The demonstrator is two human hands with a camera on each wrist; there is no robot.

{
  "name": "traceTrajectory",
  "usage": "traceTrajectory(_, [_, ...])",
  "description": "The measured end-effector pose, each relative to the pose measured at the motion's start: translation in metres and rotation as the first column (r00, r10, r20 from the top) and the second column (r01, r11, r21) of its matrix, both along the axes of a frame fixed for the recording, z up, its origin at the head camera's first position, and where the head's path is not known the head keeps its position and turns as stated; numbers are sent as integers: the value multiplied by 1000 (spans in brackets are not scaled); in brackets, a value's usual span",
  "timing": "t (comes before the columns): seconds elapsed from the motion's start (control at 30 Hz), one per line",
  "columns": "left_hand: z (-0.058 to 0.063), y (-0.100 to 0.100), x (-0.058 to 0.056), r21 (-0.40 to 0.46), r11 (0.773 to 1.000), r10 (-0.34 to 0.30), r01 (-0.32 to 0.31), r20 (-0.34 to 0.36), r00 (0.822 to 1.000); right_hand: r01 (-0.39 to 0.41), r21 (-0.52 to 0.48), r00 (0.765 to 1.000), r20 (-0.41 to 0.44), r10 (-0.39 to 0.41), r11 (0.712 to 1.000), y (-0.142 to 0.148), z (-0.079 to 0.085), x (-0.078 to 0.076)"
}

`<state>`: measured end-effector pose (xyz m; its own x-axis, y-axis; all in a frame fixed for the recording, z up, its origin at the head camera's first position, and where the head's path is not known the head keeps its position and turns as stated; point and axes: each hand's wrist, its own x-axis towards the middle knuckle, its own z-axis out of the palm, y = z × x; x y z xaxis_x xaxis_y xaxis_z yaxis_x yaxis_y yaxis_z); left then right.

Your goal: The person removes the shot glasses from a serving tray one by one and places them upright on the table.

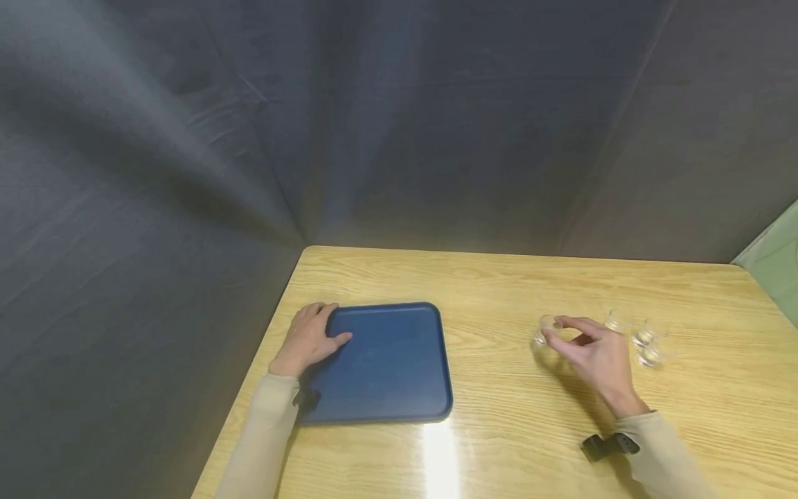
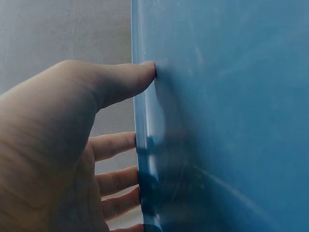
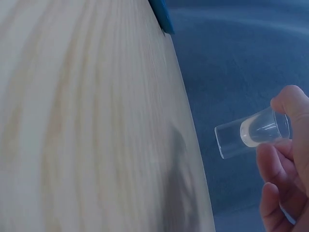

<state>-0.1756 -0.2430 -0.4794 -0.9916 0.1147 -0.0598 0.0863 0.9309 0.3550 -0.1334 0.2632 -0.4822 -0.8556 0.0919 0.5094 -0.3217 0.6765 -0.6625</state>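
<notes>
A dark blue rectangular tray [image 1: 386,364] lies on the wooden table. My left hand [image 1: 308,339] holds it by its left edge. In the left wrist view the thumb [image 2: 140,75] lies over the raised rim while the other fingers [image 2: 116,181] meet the rim from outside. On the right side, my right hand [image 1: 598,357] pinches a small clear shot glass [image 1: 548,324] near its rim between thumb and fingers. The right wrist view shows this glass [image 3: 251,131] with its thick base pointing away from the palm, above the table.
Three more clear glasses stand close together just right of my right hand: one at the back [image 1: 616,321], one in the middle [image 1: 644,337] and one in front [image 1: 649,356]. Dark grey curtains [image 1: 449,138] enclose the table [image 1: 499,416] at the back and left.
</notes>
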Motion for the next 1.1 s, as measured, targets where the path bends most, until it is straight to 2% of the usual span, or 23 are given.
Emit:
traceTrajectory(0.17, [0,-1,0,-4,1000,-1,1,0,1000,35,-20,999,7,-34,999,8,-1,3])
traceTrajectory(0.4, [1,0,1,2,1000,-4,4,7,1000,96,-47,988,127,-89,994,23,1,12])
traceTrajectory(0.53, [1,0,1,1,1000,0,0,9,1000,131,-59,982,145,-121,990,32,2,14])
traceTrajectory(0.63, [0,0,1,0,1000,0,0,13,1000,189,-91,969,176,-171,978,38,3,16])
traceTrajectory(0.83, [1,-1,1,2,1000,-6,6,19,1000,285,-120,930,275,-244,951,51,9,22])
traceTrajectory(1.0, [1,-1,0,11,1000,-4,4,27,1000,314,-83,912,302,-277,946,64,11,24])
traceTrajectory(1.1, [0,-1,1,10,1000,-4,4,24,1000,318,-53,911,294,-289,947,70,12,25])
